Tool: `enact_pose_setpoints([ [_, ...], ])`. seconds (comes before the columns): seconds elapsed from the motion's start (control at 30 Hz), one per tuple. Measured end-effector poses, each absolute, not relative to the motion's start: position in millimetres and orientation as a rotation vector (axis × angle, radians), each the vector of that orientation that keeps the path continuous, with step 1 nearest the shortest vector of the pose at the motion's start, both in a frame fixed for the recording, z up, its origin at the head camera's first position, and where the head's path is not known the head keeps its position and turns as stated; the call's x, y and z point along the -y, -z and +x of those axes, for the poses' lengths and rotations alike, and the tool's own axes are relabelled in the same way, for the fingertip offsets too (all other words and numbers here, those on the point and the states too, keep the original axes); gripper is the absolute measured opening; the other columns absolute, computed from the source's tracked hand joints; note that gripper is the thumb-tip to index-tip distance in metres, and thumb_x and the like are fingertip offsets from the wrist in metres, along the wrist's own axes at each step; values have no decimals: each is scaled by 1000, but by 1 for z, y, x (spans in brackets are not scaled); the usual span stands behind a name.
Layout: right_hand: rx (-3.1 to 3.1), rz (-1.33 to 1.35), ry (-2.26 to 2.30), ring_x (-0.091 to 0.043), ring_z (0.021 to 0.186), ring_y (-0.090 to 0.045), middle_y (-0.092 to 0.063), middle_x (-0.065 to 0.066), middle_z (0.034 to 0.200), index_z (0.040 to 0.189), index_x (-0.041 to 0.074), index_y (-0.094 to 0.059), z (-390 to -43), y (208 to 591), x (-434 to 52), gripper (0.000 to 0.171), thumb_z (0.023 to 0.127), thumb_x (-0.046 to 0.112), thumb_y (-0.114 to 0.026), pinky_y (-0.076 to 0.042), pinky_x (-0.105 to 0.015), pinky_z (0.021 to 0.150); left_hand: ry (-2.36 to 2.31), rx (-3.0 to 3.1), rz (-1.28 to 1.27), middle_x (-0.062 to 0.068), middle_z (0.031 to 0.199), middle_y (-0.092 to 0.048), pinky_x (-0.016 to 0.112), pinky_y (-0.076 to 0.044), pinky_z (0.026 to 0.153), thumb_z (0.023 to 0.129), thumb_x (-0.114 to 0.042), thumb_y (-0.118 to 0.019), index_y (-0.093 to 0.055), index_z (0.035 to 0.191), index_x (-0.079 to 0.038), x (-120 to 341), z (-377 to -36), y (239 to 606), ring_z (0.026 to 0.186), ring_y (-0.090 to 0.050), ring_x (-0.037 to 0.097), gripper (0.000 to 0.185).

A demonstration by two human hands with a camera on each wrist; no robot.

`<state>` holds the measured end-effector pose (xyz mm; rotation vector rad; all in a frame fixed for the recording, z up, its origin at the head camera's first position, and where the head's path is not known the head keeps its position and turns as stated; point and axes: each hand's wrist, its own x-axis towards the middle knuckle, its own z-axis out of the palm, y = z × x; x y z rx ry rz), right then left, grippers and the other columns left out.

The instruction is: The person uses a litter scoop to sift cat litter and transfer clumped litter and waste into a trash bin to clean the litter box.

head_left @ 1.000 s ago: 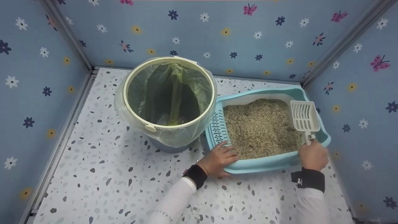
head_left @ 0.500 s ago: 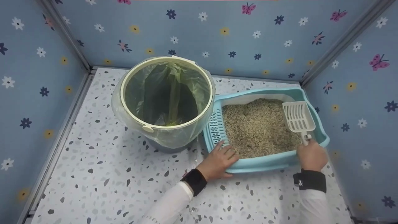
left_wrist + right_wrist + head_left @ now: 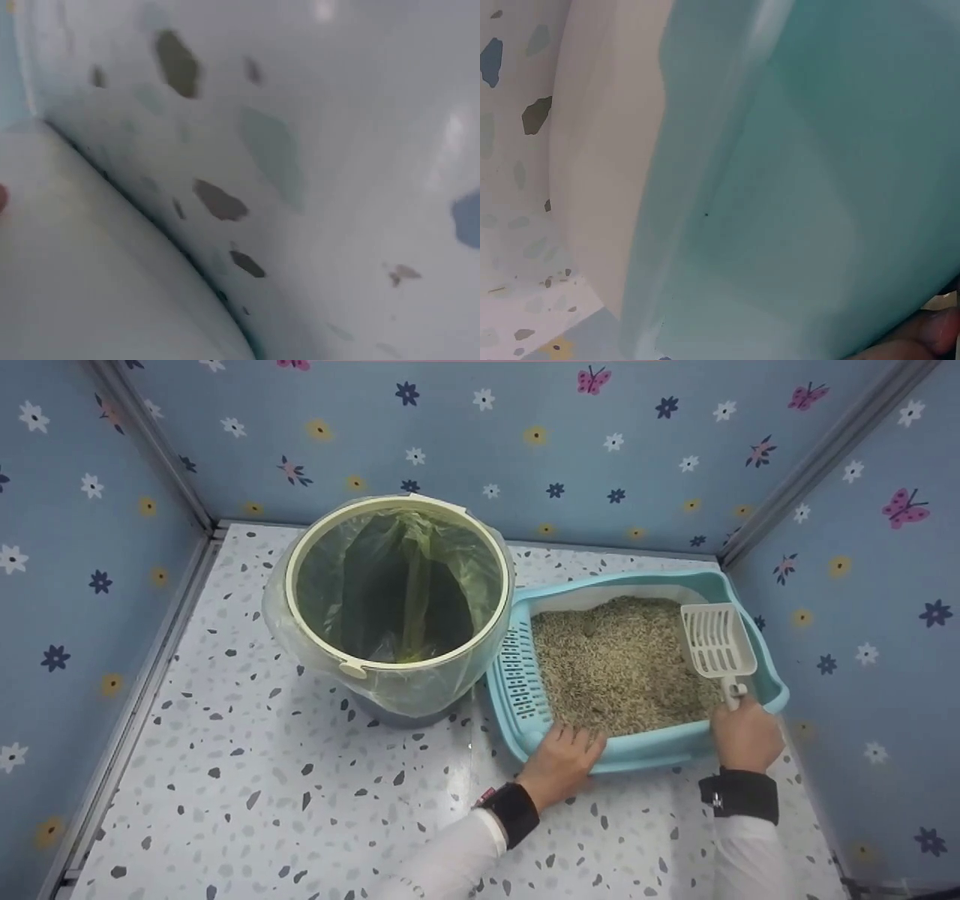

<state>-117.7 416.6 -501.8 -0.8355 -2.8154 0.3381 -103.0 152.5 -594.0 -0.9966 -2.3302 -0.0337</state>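
Observation:
In the head view a light-blue litter box (image 3: 645, 751) holds grainy brown litter (image 3: 622, 667); a slotted grate (image 3: 523, 675) runs along its left side. My left hand (image 3: 559, 765) holds the box's front rim, fingers curled over the edge and thumb side outside. With my right hand (image 3: 746, 735) I grip the handle of a white litter scoop (image 3: 718, 641). Its slotted head points away from me, over the right end of the box. No litter shows on it. The right wrist view has fingers (image 3: 922, 330) at the lower right, beside the box's blue-green wall (image 3: 780, 225).
Left of the litter box stands a bin (image 3: 409, 720) lined with a yellowish plastic bag (image 3: 405, 686), held by a cream ring (image 3: 289, 577). Both stand on a white speckled surface (image 3: 247, 780). Blue flowered panels (image 3: 450, 427) close off the back and sides.
My left hand has slid right along the front rim, away from the grate corner. The scoop's head has shifted a little left, its handle still in my right hand.

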Motion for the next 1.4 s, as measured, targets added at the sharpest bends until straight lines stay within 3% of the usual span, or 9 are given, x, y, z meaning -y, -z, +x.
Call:
enact_pose_setpoints([
  [0.1,2808,-850,-347,-45,66,-59,-61,-29,78,94,-7,-58,-118,502,-417,30,90,20,-46,-41,-53,53,79,2293,-984,-2,95,-65,30,-51,80,85,-33,-60,-60,116,-18,-153,-105,596,83,-65,14,34],
  [0.33,2786,-864,-392,-44,62,-57,-59,-25,72,86,-4,-57,-118,503,-415,29,90,22,-43,-40,-53,51,129,2342,-1016,-1,98,-66,31,-51,83,72,-46,-71,-58,116,-16,-149,-105,593,86,-65,15,55],
  [0.8,2758,-925,-366,-53,70,-58,-59,-34,80,93,-5,-57,-112,504,-399,33,91,25,-43,-41,-61,51,187,2397,-1108,2,104,-66,35,-50,89,78,-40,-70,-55,123,-15,-133,-113,592,93,-66,17,54],
  [1.13,2680,-847,-370,-47,60,-56,-57,-29,68,83,-6,-56,-110,510,-392,28,88,19,-46,-39,-54,49,177,2423,-1122,0,105,-65,35,-50,90,68,-51,-77,-54,122,-15,-125,-115,591,93,-65,16,69],
  [1.27,2688,-841,-412,-44,56,-54,-55,-25,64,86,-5,-58,-110,509,-393,28,89,19,-44,-37,-51,47,233,2481,-1197,0,111,-63,37,-46,95,73,-53,-73,-50,129,-13,-119,-115,585,99,-63,16,73],
  [1.4,2707,-854,-437,-43,55,-53,-55,-25,65,92,-5,-59,-108,507,-395,30,90,20,-44,-36,-50,46,402,2509,-1314,2,127,-57,38,-36,106,82,-50,-66,-41,138,-13,-100,-115,573,118,-54,17,71],
])
